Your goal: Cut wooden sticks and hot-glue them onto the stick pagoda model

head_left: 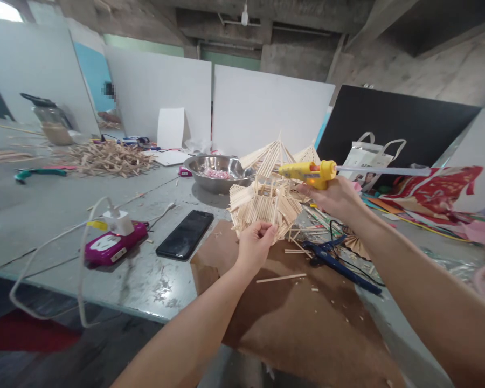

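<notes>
A model built from thin wooden sticks [262, 207] stands at the far end of a brown board [291, 328]. My left hand [255, 245] pinches at its lower front edge, thumb and fingers together; the exact stick between them is hard to make out. My right hand [331, 199] is wrapped round a yellow hot glue gun [307, 172], whose nozzle points left over the model. A long clear glue stick [383, 171] juts from its back. Pointed roof-like stick pieces [272, 153] rise behind the model. Loose sticks [281, 278] lie on the board.
Left of the board are a black phone [185, 235] and a purple power strip [115, 245] with a looping white cable. Behind stand a metal bowl [218, 183] and a heap of sticks [109, 157]. Blue-handled pliers [343, 264] lie at right, near a white bag [366, 153].
</notes>
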### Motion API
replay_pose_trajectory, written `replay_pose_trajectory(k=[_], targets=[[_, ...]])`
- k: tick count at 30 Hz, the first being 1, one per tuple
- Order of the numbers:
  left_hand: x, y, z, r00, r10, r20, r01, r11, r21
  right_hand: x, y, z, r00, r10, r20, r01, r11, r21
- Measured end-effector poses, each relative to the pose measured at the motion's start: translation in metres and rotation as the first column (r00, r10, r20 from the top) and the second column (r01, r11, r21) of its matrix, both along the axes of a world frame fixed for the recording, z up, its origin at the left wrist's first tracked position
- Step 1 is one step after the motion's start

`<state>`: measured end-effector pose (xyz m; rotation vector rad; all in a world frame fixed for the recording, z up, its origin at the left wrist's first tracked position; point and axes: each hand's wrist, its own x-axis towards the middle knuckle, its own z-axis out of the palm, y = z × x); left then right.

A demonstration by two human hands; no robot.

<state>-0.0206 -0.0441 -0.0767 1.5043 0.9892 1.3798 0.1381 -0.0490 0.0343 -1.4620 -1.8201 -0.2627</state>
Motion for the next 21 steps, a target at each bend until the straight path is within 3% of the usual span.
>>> replay_pose_trajectory(k=[16,21], targets=[[0.0002,0.0003,0.0006,1.000,-0.019,-0.005,0.019,1.000,-0.002,-0.0001,0.0012,-0.0003,0.997,-0.067,-0.036,0.065,0.997,-0.046],[-0.0006,0.0020,-0.0021,1.000,-0.020,-0.004,0.020,1.000,-0.007,0.0073,0.0058,-0.0060,0.987,-0.022,-0.162,0.015,0.999,-0.045]])
